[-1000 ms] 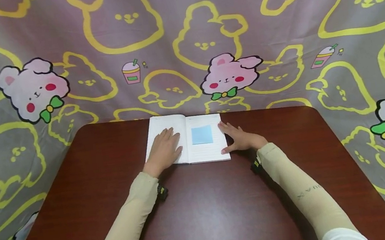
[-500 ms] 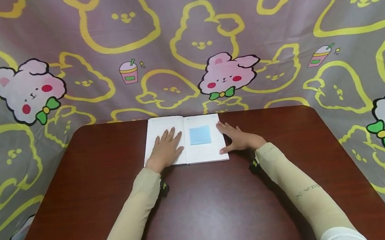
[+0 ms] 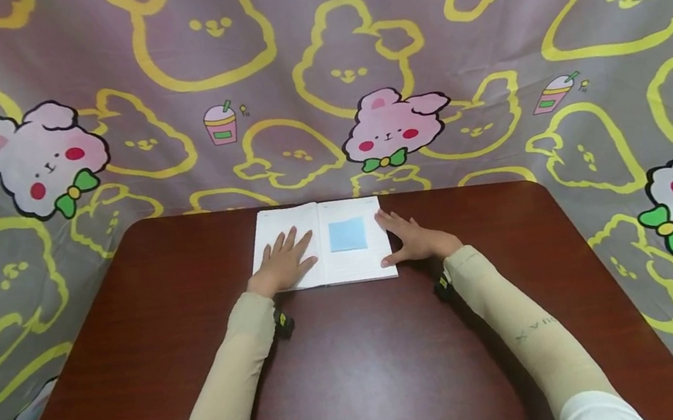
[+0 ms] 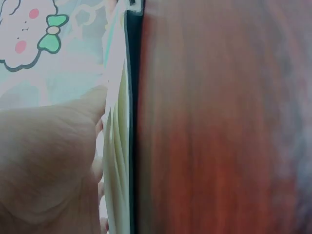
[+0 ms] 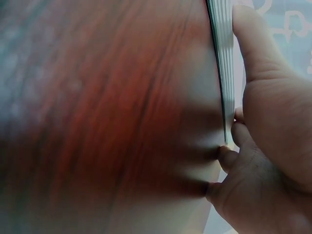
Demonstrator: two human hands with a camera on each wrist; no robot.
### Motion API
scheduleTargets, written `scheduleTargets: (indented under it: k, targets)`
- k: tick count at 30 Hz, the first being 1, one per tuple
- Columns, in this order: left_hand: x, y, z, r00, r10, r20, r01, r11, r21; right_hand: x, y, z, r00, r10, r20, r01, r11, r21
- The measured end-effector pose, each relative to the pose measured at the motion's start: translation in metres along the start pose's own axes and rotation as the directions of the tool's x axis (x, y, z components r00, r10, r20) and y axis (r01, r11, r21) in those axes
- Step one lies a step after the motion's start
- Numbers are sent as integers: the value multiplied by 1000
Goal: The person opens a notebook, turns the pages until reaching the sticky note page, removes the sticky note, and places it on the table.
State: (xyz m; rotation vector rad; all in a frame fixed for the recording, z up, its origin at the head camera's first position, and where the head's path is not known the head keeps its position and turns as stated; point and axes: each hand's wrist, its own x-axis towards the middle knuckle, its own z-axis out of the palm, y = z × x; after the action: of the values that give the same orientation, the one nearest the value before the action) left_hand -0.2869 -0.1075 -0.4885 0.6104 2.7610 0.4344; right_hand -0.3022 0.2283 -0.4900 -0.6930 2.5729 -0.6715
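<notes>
An open notebook [image 3: 358,269] with white lined pages lies flat near the back of the table. On its right page is a light blue sticky note [image 3: 347,235]. My left hand [image 3: 284,264] rests on the left page with the fingers spread. My right hand [image 3: 413,236] lies at the right edge, thumb and index fingertips on the page margin. In the right wrist view some fingertips [image 5: 214,191] of that hand touch the table beside the page stack [image 5: 223,53]. The left wrist view shows the dark cover [image 4: 132,97] under slightly fanned pages.
The dark red-brown wooden table [image 3: 358,365] has rounded back corners. Behind it and along both sides hangs a curtain [image 3: 262,48] printed with yellow outlines and rabbit heads. A small dark device [image 3: 284,323] sits under the left wrist, with another [image 3: 443,287] under the right.
The left hand has shifted slightly left over the page, its fingers more spread. The right hand stays at the notebook's right edge. The head view has drifted slightly.
</notes>
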Motion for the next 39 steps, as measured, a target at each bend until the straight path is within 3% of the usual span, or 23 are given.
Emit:
scheduleTargets:
  k: [7,16,20,26,33,39]
  targets:
    - [3,-4,3,1000,-1,0,1,1000,-11,0,-5,-5,1000,-6,-8,6,1000,10]
    - [6,-8,7,999,-27,18,28,999,-19,1,-19,-9,987,-67,-145,62,997,-38]
    - [6,-8,7,1000,-23,19,23,999,-22,10,-35,-4,975,-140,-172,125,988,-91]
    - [4,-7,4,1000,-20,4,20,1000,-10,31,-55,10,962,-236,-137,197,948,-251]
    - [4,-6,4,1000,-16,7,16,1000,-14,49,-69,18,966,-241,-96,197,922,-334]
    - [5,-7,5,1000,-21,4,21,1000,-13,58,-74,19,978,-201,-53,167,912,-376]
